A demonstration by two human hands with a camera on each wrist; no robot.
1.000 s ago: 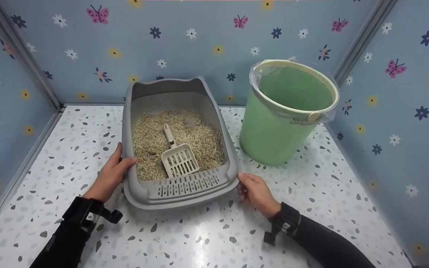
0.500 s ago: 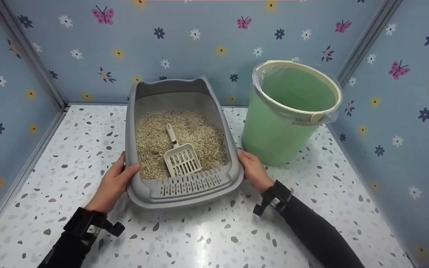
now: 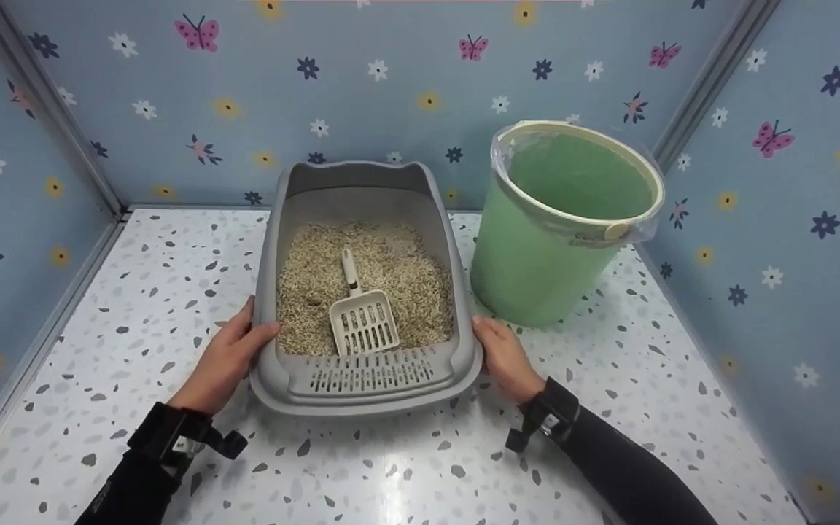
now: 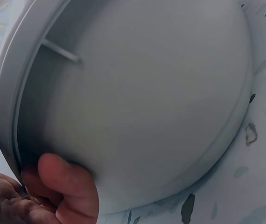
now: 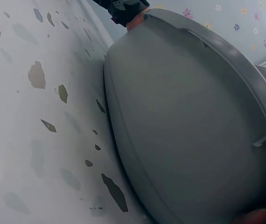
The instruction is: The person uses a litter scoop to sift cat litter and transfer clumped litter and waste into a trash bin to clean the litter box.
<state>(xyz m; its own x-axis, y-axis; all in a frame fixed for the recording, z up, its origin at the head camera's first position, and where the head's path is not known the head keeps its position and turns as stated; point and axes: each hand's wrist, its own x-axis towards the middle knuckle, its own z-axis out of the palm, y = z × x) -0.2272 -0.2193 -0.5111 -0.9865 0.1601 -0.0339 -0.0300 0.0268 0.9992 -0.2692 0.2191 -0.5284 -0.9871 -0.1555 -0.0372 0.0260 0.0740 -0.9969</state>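
Note:
A grey litter box (image 3: 376, 401) stands on the speckled surface, with beige granular litter (image 3: 307, 292) inside. On the litter lies a cream slotted litter scoop (image 3: 365, 321), its handle pointing to the back. My left hand (image 3: 227, 357) grips the box's left rim near the front, thumb on top. In the left wrist view, curled fingers (image 4: 72, 182) hook under that rim. At the right front side, my right hand (image 3: 509, 359) holds the rim, its fingers mostly hidden under the edge. Only a fingertip (image 5: 254, 217) shows in the right wrist view.
A green trash bin (image 3: 537, 262) with a cream ring and clear plastic liner stands right of the box, close to it. Blue flowered panels (image 3: 362, 95) enclose the back and both sides. The speckled surface (image 3: 362, 474) extends in front.
The litter box has shifted right and turned to sit straighter, the scoop moving with it. My right hand has moved from the front right corner to farther back along the side; the left moved along with the box.

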